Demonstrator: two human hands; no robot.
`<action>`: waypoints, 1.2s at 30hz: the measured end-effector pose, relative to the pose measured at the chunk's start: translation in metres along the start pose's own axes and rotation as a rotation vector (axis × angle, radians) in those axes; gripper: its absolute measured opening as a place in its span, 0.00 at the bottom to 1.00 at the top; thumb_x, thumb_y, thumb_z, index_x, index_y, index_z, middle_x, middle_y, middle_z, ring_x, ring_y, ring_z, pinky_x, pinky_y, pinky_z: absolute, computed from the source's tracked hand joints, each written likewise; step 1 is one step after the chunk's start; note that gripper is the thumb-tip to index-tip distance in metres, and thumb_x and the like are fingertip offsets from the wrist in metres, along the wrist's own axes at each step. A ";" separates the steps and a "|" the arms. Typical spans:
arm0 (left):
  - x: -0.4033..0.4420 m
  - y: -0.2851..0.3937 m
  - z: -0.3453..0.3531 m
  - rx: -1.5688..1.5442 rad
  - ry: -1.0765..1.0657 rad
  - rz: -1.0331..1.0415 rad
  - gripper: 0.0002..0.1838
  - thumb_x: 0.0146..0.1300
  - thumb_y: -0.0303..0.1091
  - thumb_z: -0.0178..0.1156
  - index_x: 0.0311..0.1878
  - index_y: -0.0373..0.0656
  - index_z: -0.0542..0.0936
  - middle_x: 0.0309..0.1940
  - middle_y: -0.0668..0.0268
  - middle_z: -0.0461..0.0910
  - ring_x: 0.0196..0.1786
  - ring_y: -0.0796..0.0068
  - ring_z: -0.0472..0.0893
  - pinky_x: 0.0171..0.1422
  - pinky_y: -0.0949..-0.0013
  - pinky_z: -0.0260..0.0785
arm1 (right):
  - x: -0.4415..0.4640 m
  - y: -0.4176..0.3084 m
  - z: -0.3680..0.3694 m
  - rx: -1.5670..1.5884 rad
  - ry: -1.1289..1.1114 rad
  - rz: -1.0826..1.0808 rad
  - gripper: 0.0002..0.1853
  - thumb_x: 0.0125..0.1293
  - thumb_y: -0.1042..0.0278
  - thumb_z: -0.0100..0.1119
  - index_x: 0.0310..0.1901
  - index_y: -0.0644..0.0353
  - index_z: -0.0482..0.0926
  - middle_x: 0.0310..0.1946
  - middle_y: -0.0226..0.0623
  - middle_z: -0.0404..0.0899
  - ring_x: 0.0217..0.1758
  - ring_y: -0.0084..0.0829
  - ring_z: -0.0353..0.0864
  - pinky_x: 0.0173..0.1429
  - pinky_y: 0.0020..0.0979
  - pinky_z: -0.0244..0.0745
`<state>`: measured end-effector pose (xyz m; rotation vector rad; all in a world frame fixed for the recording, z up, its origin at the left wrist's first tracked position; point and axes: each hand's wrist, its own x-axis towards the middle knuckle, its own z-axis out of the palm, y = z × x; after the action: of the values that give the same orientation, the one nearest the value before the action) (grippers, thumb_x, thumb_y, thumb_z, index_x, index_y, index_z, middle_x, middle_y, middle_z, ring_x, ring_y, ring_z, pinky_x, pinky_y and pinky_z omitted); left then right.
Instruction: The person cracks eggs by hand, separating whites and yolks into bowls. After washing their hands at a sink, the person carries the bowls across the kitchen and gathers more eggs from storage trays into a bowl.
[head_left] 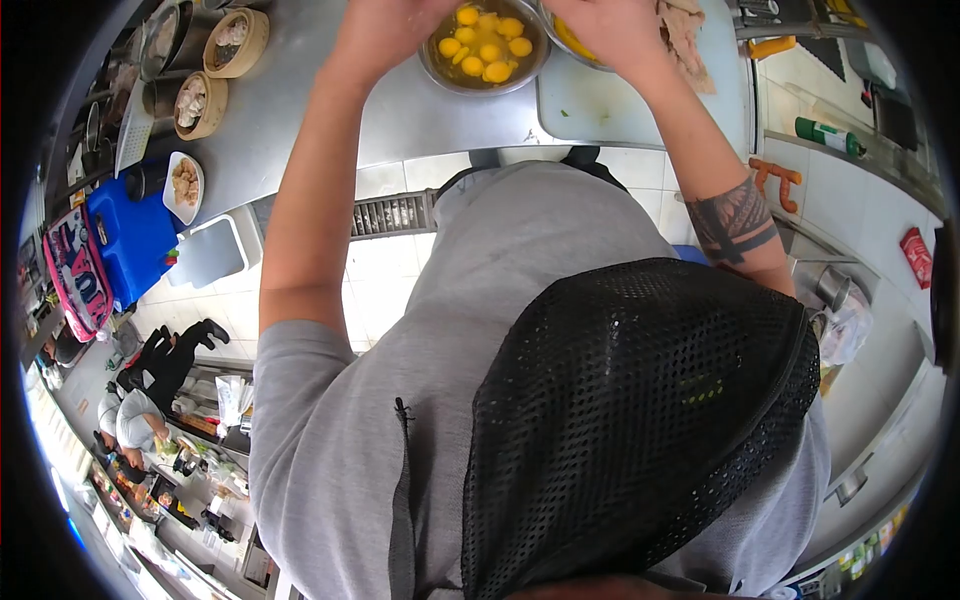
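Filling the near foreground: black mesh fabric [640,420], laid over a grey shirt [340,470].

Arms, two, bare below the sleeve. Both extended toward the top edge of the view, forearms converging slightly; the right one bears a dark tattoo band near the elbow.

Left hand [395,30]: at the left side of a metal bowl [480,90], partly cut off by the upper edge. Finger state: cannot be told. Contact with the bowl: unclear.

Right hand [612,35]: over a second bowl [582,62], covering much of it, likewise cropped. Finger state: cannot be told; no held object visible.

Egg yolks [490,52], about ten, in the metal bowl, between the hands. Done: eggs out of their shells and gathered there. Not done: yolks appear mostly whole, unblended with the liquid around them. Second bowl: yellow contents, their condition largely hidden. By judgement, an early stage; no shells or unbroken eggs in view to show how many remain.

Cutting board [640,125], pale, right of the metal bowl; on it a crumpled tan piece [685,45], material uncertain.

Steel counter [280,130], carrying at its left end two round steamers [215,112] and a white dish [182,216], all filled.

Blue container [130,240], below the dish in view; pink bag [75,270] beside it.

Farthest: co-workers [140,420], at another work area.
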<state>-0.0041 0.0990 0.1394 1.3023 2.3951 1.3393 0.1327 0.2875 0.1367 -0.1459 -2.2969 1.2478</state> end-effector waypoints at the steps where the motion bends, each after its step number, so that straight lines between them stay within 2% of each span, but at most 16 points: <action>1: 0.001 0.003 -0.001 0.006 -0.010 -0.034 0.19 0.65 0.27 0.67 0.59 0.39 0.81 0.43 0.56 0.87 0.47 0.67 0.88 0.51 0.65 0.80 | -0.001 0.001 -0.001 0.001 0.005 -0.001 0.19 0.66 0.73 0.65 0.59 0.60 0.85 0.52 0.45 0.85 0.43 0.37 0.89 0.49 0.32 0.84; 3: 0.002 0.002 0.003 -0.013 -0.010 -0.059 0.19 0.65 0.28 0.67 0.60 0.40 0.81 0.43 0.58 0.87 0.47 0.69 0.88 0.51 0.66 0.81 | -0.004 0.001 -0.002 -0.078 0.014 0.035 0.22 0.64 0.72 0.69 0.60 0.60 0.84 0.47 0.42 0.87 0.39 0.29 0.88 0.45 0.29 0.82; 8: 0.000 0.008 0.005 -0.085 0.007 -0.236 0.17 0.66 0.28 0.68 0.58 0.40 0.82 0.43 0.62 0.88 0.47 0.72 0.88 0.53 0.67 0.81 | -0.010 0.003 -0.005 -0.080 -0.014 0.147 0.24 0.62 0.74 0.70 0.61 0.60 0.84 0.40 0.40 0.87 0.36 0.26 0.86 0.43 0.28 0.81; 12: -0.008 -0.010 0.013 -0.609 0.000 -0.325 0.14 0.70 0.24 0.64 0.57 0.34 0.80 0.45 0.60 0.87 0.49 0.69 0.88 0.54 0.68 0.81 | -0.014 0.006 0.001 0.057 0.020 0.230 0.25 0.61 0.77 0.70 0.62 0.61 0.83 0.36 0.34 0.87 0.35 0.20 0.83 0.40 0.25 0.79; 13: -0.009 -0.011 0.013 -0.797 0.005 -0.346 0.14 0.71 0.22 0.63 0.57 0.32 0.79 0.46 0.59 0.86 0.49 0.68 0.88 0.54 0.69 0.81 | -0.014 0.006 0.002 0.056 0.018 0.226 0.25 0.61 0.77 0.70 0.62 0.61 0.83 0.36 0.34 0.87 0.35 0.20 0.83 0.40 0.25 0.79; 15: -0.012 -0.007 0.012 -0.825 0.002 -0.386 0.14 0.71 0.22 0.63 0.58 0.32 0.78 0.47 0.59 0.86 0.49 0.68 0.88 0.55 0.69 0.81 | -0.015 0.006 0.003 0.320 -0.017 0.389 0.25 0.63 0.80 0.70 0.63 0.64 0.83 0.35 0.29 0.86 0.35 0.18 0.82 0.39 0.22 0.77; 19: -0.013 -0.007 0.013 -0.946 -0.012 -0.451 0.13 0.73 0.23 0.62 0.58 0.33 0.78 0.46 0.58 0.86 0.49 0.68 0.88 0.56 0.69 0.80 | -0.021 0.010 0.008 0.171 -0.023 0.277 0.27 0.64 0.82 0.69 0.66 0.64 0.80 0.39 0.29 0.86 0.36 0.16 0.82 0.40 0.21 0.77; 21: -0.015 0.002 0.012 -0.947 0.000 -0.509 0.13 0.73 0.24 0.62 0.59 0.35 0.78 0.47 0.57 0.86 0.51 0.66 0.87 0.56 0.67 0.81 | -0.023 0.011 0.013 0.547 -0.019 0.311 0.31 0.63 0.81 0.71 0.68 0.63 0.77 0.47 0.33 0.84 0.43 0.16 0.82 0.43 0.18 0.77; 22: -0.015 0.006 0.011 -0.948 0.006 -0.573 0.14 0.74 0.26 0.61 0.60 0.36 0.78 0.48 0.56 0.86 0.52 0.65 0.87 0.57 0.64 0.81 | -0.025 0.013 0.017 0.545 -0.020 0.306 0.31 0.63 0.81 0.71 0.68 0.63 0.77 0.47 0.33 0.84 0.43 0.16 0.82 0.43 0.18 0.77; 23: -0.017 0.000 0.012 -0.949 0.008 -0.568 0.14 0.74 0.26 0.61 0.60 0.36 0.78 0.48 0.56 0.86 0.52 0.65 0.87 0.57 0.64 0.81 | -0.028 0.015 0.021 0.607 -0.012 0.268 0.27 0.66 0.81 0.68 0.67 0.65 0.76 0.50 0.37 0.84 0.48 0.22 0.84 0.51 0.24 0.80; 24: -0.021 -0.005 0.013 -1.060 -0.026 -0.472 0.16 0.75 0.29 0.61 0.62 0.35 0.77 0.51 0.55 0.86 0.53 0.64 0.88 0.57 0.64 0.81 | -0.030 0.016 0.023 0.668 -0.003 0.231 0.24 0.69 0.81 0.66 0.65 0.67 0.75 0.53 0.41 0.84 0.54 0.29 0.87 0.59 0.29 0.84; 25: -0.024 -0.010 0.015 -1.168 -0.061 -0.373 0.18 0.75 0.32 0.60 0.63 0.33 0.76 0.54 0.53 0.85 0.54 0.62 0.88 0.57 0.64 0.82 | -0.031 0.018 0.023 0.666 -0.003 0.229 0.24 0.69 0.81 0.66 0.65 0.67 0.75 0.53 0.41 0.84 0.54 0.29 0.87 0.59 0.29 0.84; 27: -0.028 -0.011 0.017 -1.206 -0.051 -0.383 0.17 0.74 0.31 0.61 0.61 0.34 0.78 0.53 0.52 0.86 0.53 0.62 0.88 0.56 0.65 0.82 | -0.032 0.018 0.019 0.683 -0.072 0.203 0.25 0.69 0.88 0.63 0.65 0.67 0.70 0.59 0.40 0.77 0.62 0.32 0.82 0.66 0.34 0.83; 29: -0.029 -0.010 0.016 -1.243 -0.041 -0.394 0.15 0.73 0.31 0.63 0.59 0.35 0.79 0.52 0.51 0.87 0.51 0.62 0.89 0.55 0.65 0.82 | -0.033 0.014 0.018 0.679 -0.068 0.196 0.24 0.69 0.88 0.63 0.65 0.67 0.70 0.58 0.40 0.77 0.61 0.33 0.82 0.65 0.35 0.84; 31: -0.032 -0.015 0.015 -1.325 -0.070 -0.362 0.15 0.77 0.27 0.57 0.62 0.32 0.75 0.57 0.46 0.84 0.54 0.57 0.88 0.56 0.63 0.83 | -0.032 0.005 0.014 0.675 -0.063 0.187 0.24 0.69 0.87 0.63 0.64 0.68 0.70 0.58 0.40 0.77 0.61 0.33 0.82 0.65 0.36 0.84; 36: -0.034 -0.015 0.015 -1.315 -0.090 -0.378 0.16 0.78 0.29 0.55 0.64 0.33 0.74 0.58 0.47 0.83 0.56 0.58 0.87 0.58 0.63 0.82 | -0.032 -0.009 0.005 0.677 -0.076 0.178 0.24 0.69 0.88 0.62 0.64 0.68 0.70 0.58 0.41 0.76 0.62 0.35 0.82 0.64 0.39 0.86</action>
<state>0.0147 0.0807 0.1087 0.4555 1.0447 1.9942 0.1589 0.2679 0.1294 -0.0606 -1.8215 2.0748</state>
